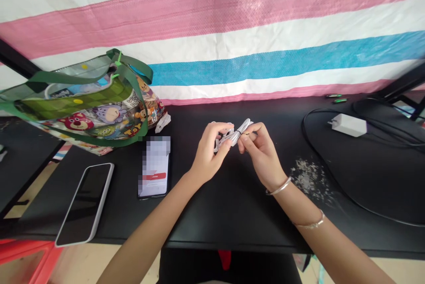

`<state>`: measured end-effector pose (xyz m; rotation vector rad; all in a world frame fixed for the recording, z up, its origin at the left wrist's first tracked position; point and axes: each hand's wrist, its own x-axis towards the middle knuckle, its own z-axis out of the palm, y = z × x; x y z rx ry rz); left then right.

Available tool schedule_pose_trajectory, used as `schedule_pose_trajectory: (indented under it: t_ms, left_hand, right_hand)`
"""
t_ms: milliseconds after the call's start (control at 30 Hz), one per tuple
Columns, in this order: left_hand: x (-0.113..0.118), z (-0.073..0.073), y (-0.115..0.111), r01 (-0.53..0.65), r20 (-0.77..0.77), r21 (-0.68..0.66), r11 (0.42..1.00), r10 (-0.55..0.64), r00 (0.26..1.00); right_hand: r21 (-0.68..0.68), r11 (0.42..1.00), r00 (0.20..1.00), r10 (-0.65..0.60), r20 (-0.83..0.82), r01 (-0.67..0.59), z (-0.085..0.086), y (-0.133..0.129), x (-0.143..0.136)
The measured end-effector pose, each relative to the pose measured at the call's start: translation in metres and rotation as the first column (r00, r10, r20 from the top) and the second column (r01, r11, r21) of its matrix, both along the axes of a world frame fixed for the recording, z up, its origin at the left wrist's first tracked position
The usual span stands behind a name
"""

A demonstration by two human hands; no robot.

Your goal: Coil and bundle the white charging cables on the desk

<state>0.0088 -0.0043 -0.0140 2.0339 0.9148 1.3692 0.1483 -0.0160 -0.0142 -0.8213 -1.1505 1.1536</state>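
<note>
On desk (212,217) left, printed bag (113,115) is holding blue item (98,85); above mid-desk, left hand (209,147) is gripping white cable bundle (235,137), right hand (260,147) is pinching its black tie (239,132), both angling inward.

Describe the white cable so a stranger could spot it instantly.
Start at the black table in front of the striped sheet. Over its middle, the left hand holds a white cable, with the right hand at its dark tie. It's bundled, whereas the black cable to the right lies loose.

Head-worn view, forward and down
</note>
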Motion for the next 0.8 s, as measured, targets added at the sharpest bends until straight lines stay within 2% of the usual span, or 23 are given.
schedule_pose_trajectory:
  t_ms: [100,167,800]
  left_hand:
    - [-0.0013,-0.0026,0.0020,0.091,-0.067,-0.096,0.991,-0.098,0.993]
    - [-0.0012,-0.0030,0.0014,0.111,-0.073,-0.124,0.986,-0.120,0.990]
    - [-0.0012,-0.0105,-0.0025,-0.003,-0.073,-0.181,0.984,-0.010,0.997]
  right_hand:
    - [0.025,0.999,0.999,0.035,0.024,-0.035,-0.0002,-0.0005,-0.0001]
    - [0.022,0.998,0.999,0.051,0.017,-0.052,-0.0003,-0.0005,0.0002]
    - [-0.093,0.986,0.988,0.132,-0.075,-0.138,-0.0010,-0.0018,-0.0015]
